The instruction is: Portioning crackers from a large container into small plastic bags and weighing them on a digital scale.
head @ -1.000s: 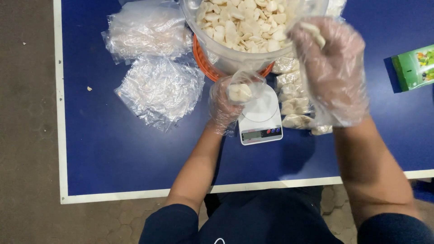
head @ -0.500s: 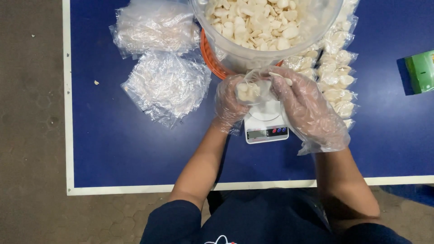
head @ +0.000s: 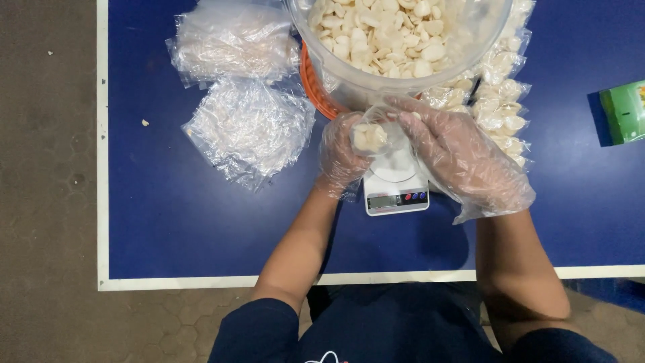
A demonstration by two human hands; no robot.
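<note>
Two bare forearms reach up from the near edge of the blue table (head: pixel 201 228), each ending in a loose clear plastic glove. Just past them sits a small white kitchen scale (head: pixel 396 185) with a grey display and coloured buttons on its near edge. The left hand (head: pixel 341 156) hovers at the scale's left side, its fingers curled closed around a small clear bag (head: pixel 371 134) that holds a few pale, cream-coloured pieces; the bag is lifted just above the scale's platform. The right hand (head: pixel 463 158) is partly open, palm down, its fingers spread and stretched leftward so that the fingertips meet the top of the same bag. Whether those fingertips pinch the bag's mouth or only touch it cannot be told through the glove film.

Left of the hands, well apart from them, lie two heaps of empty clear bags: a nearer heap (head: pixel 250 128) and a farther heap (head: pixel 232 44). A single pale crumb (head: pixel 145 123) rests on the table near the white left border. Right of the hands, a row of filled small bags (head: pixel 500 101) runs away toward the far edge. Beyond the hands stands a large clear tub (head: pixel 376 81) heaped with the same pale pieces, set in an orange rim (head: pixel 310 84). At the far right lies a green packet (head: pixel 625 111).
</note>
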